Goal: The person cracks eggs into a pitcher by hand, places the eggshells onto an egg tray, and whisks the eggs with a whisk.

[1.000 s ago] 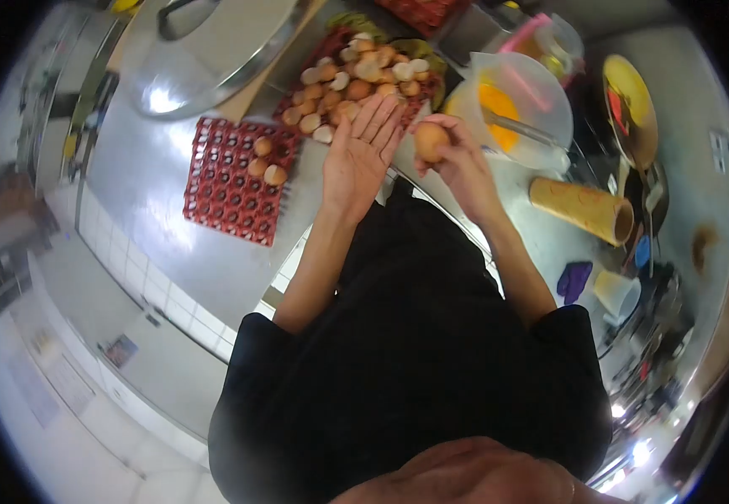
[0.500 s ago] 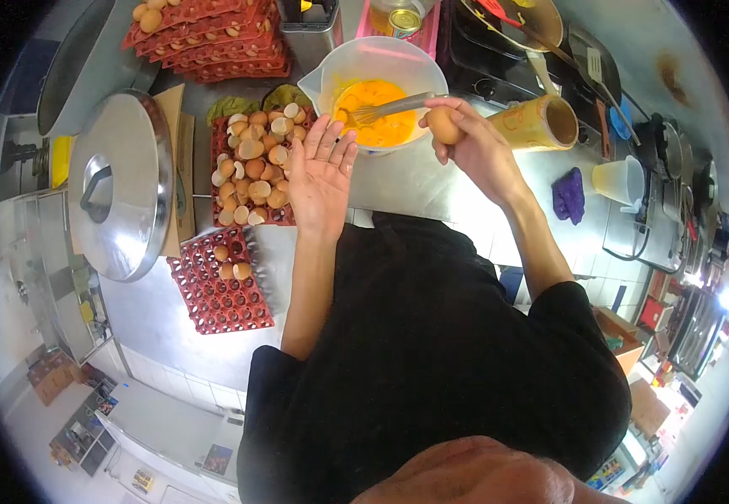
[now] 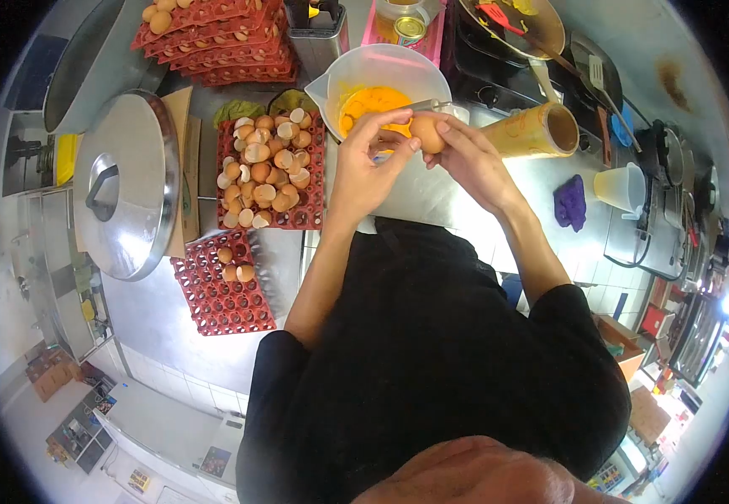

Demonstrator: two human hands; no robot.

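Observation:
A brown egg [image 3: 426, 134] is held between both hands at the near rim of a white plastic mixing bowl [image 3: 415, 67]. My right hand [image 3: 475, 164] grips it from the right, fingers closed round it. My left hand [image 3: 366, 172] is curled, its thumb and fingertips against the egg's left side. Yellow beaten egg [image 3: 373, 102] with yolks lies in the bowl. A whisk [image 3: 431, 104] leans there, mostly hidden behind my hands. To the left, a red egg tray [image 3: 314, 197] is heaped with broken eggshells [image 3: 259, 172].
A second red tray [image 3: 230, 307] holds a few brown eggs or shells. Stacked egg trays [image 3: 230, 42] stand behind. A large metal lid [image 3: 125, 218] leans at left. On the right are a yellowish cylindrical container [image 3: 524, 134], a purple cloth [image 3: 569, 203], a plastic jug [image 3: 619, 186] and a frying pan [image 3: 549, 21].
My left hand, open with palm up before, has moved right and closed onto the egg. My right hand has brought the egg slightly left.

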